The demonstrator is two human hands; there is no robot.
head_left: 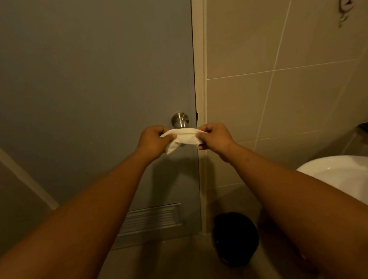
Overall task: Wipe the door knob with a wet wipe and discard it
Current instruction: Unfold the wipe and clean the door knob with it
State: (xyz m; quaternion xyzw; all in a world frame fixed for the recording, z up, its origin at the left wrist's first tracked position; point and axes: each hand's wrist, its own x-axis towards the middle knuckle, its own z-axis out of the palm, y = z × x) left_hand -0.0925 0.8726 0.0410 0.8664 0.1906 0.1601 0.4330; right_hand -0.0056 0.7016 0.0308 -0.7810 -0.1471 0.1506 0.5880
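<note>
A round silver door knob sticks out of the grey door near its right edge. Just below and in front of the knob, a white wet wipe is stretched between both hands. My left hand pinches its left end and my right hand pinches its right end. The wipe hides the knob's lower front; I cannot tell whether it touches the knob.
A black bin stands on the floor below the door frame, to the right of the door. A white sink juts in at the right. A vent grille sits low in the door. A hook hangs on the tiled wall.
</note>
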